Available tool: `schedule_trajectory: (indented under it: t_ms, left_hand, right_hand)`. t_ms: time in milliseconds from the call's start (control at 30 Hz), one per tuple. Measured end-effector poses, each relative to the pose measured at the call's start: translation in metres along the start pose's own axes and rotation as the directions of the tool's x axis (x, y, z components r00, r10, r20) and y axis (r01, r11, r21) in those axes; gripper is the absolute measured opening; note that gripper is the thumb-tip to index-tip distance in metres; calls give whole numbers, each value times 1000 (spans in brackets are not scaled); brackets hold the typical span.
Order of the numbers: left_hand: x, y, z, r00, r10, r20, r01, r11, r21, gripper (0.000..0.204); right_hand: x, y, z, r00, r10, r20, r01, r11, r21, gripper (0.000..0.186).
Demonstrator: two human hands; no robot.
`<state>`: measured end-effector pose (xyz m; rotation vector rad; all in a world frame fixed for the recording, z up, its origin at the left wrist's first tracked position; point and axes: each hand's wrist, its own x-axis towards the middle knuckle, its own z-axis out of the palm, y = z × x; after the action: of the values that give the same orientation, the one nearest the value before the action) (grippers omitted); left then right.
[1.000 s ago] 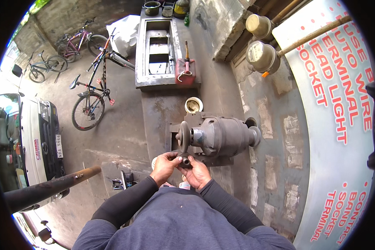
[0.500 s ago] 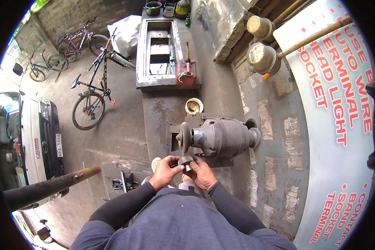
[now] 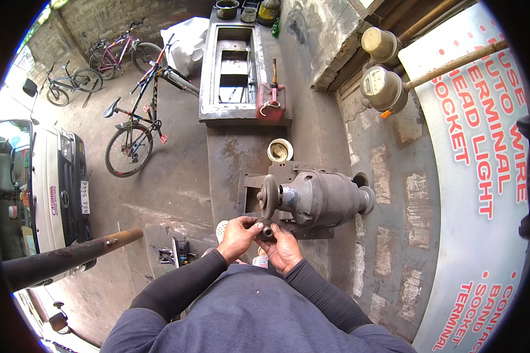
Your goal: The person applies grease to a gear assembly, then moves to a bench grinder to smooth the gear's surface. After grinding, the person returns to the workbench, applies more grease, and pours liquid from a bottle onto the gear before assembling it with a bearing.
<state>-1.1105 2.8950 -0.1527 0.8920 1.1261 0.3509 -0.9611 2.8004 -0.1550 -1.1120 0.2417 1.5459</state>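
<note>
Both hands have shifted only slightly since the earlier frames, staying joined low in front of the grinder while the dark part between them has turned a little. The left hand [image 3: 237, 237] has its fingers [image 3: 254, 222] curled closed around a small dark round part [image 3: 267, 229], and the right hand [image 3: 284, 247] cups the same part from below and from the right, its fingers [image 3: 275, 230] bent tight against it. Just above the fingers stands the grey bench grinder [image 3: 318, 198], lying on its side across a dark metal base plate [image 3: 248, 189]; its round grinding wheel [image 3: 269, 196] sits directly above the held part, close to it but not clearly touching.

Beyond the grinder, further from the fingers, a small round cream tin [image 3: 280, 150] stands open on the concrete ledge [image 3: 232, 147]. Past that a red rectangular fuel can [image 3: 271, 102] leans at the edge of a grey metal tray [image 3: 232, 65].

Well to the right of the fingers a large white curved signboard [image 3: 477, 176] carries red block lettering and red dots. Above it two round beige meters [image 3: 383, 88] hang on the wall.

Left of the fingers a rusty brown pipe [image 3: 70, 259] crosses the view, a bicycle [image 3: 135, 129] leans further up, and a white van [image 3: 35, 188] with a white oblong number plate stands at the far left.
</note>
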Motion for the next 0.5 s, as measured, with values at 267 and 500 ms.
schedule_trajectory:
  t_ms: [267,500]
  left_hand:
    - [5,-6,2,1000,14,15,-14,999,-34,40]
    - [2,-7,0,1000,-9,-12,8,999,-41,37]
  right_hand:
    - [-7,-9,8,999,4,-35,-6,998,-60,31]
    - [-5,-11,9,1000,17,13,-16,998,-69,33]
